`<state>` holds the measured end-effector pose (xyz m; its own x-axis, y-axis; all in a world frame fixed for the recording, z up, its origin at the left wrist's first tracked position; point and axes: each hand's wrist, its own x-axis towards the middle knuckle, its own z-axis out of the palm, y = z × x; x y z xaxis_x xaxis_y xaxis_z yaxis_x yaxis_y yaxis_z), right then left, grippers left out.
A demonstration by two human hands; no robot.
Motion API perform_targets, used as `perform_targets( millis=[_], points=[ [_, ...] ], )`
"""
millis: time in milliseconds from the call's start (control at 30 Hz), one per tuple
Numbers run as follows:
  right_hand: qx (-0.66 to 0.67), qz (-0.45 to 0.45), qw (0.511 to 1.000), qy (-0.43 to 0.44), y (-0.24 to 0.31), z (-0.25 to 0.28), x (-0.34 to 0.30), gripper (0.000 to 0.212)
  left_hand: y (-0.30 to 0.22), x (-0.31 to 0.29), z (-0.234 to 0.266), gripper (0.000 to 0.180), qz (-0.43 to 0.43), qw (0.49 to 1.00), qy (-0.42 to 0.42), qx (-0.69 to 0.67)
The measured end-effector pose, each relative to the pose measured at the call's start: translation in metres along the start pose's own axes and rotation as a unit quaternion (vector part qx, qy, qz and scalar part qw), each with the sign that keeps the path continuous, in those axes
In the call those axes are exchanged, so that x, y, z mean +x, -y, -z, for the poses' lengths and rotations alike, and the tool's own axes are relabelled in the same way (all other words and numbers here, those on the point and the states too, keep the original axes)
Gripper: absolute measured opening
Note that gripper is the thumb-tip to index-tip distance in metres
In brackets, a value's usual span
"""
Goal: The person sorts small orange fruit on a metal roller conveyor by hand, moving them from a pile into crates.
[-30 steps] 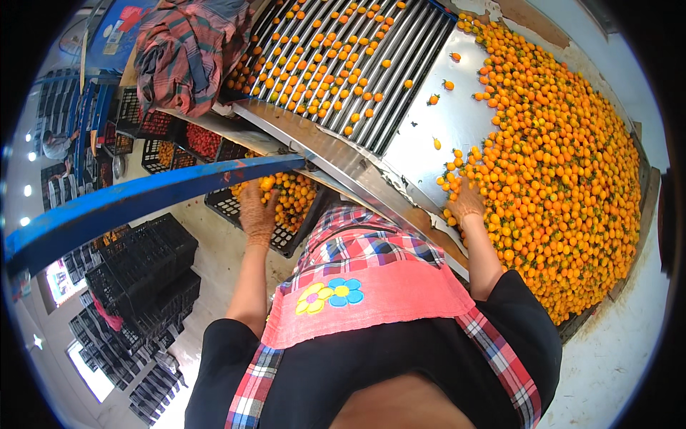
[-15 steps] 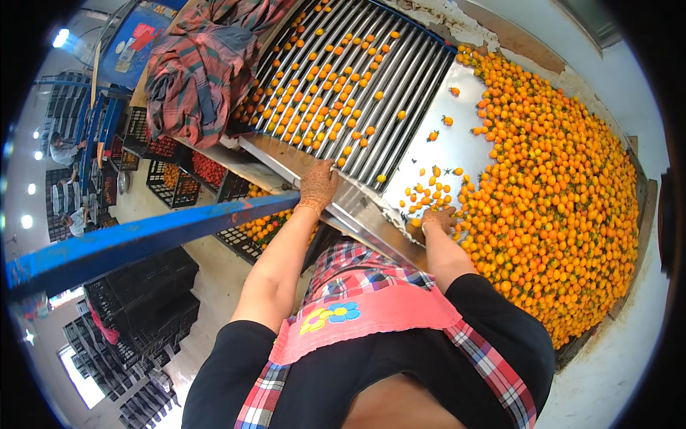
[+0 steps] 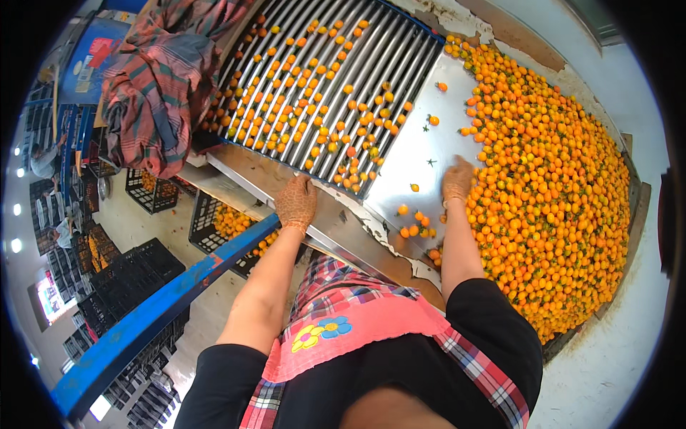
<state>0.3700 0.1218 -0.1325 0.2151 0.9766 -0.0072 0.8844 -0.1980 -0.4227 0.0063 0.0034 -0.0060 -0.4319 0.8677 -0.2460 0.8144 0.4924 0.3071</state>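
My gloved left hand (image 3: pixel 296 202) rests on the flat near rim (image 3: pixel 250 169) of the roller conveyor (image 3: pixel 343 64), its fingers laid toward the rollers and holding nothing I can see. Over the bare metal plate (image 3: pixel 413 149), my gloved right hand (image 3: pixel 457 180) touches the edge of a large heap of orange cherry tomatoes (image 3: pixel 550 193). Its fingers stretch away from me, slightly blurred, with no tomato visibly in them. A few loose tomatoes (image 3: pixel 416 230) lie on the plate left of my right wrist. Many others are spread over the rollers.
A blue metal bar (image 3: pixel 171 307) slants past my left forearm. Crumpled plaid cloth (image 3: pixel 161 86) hangs at the conveyor's left. Below stand black crates, one with orange tomatoes (image 3: pixel 232 222), and a dark crate stack (image 3: pixel 136 272). A white wall (image 3: pixel 643 114) bounds the right side.
My right hand has moved farther away along the heap's edge. Several tomatoes have left the plate, and more sit at the conveyor's near right end. The whole view has shifted.
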Motion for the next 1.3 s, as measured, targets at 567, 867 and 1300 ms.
perform_targets(
  millis=[567,867,1300],
  points=[
    [-0.014,0.057,0.981,0.184,0.105,-0.023,0.073,0.055,-0.004,-0.006,0.009,0.022,0.025,0.999,0.016,0.012],
    [-0.423,0.085,0.814,0.389,0.065,0.038,-0.055,0.099,-0.009,-0.001,0.009,0.022,0.004,1.0,0.013,0.014],
    [0.036,-0.063,0.975,0.211,0.115,-0.06,-0.03,0.034,-0.003,-0.004,0.005,0.021,-0.002,1.0,0.0,0.018]
  ],
)
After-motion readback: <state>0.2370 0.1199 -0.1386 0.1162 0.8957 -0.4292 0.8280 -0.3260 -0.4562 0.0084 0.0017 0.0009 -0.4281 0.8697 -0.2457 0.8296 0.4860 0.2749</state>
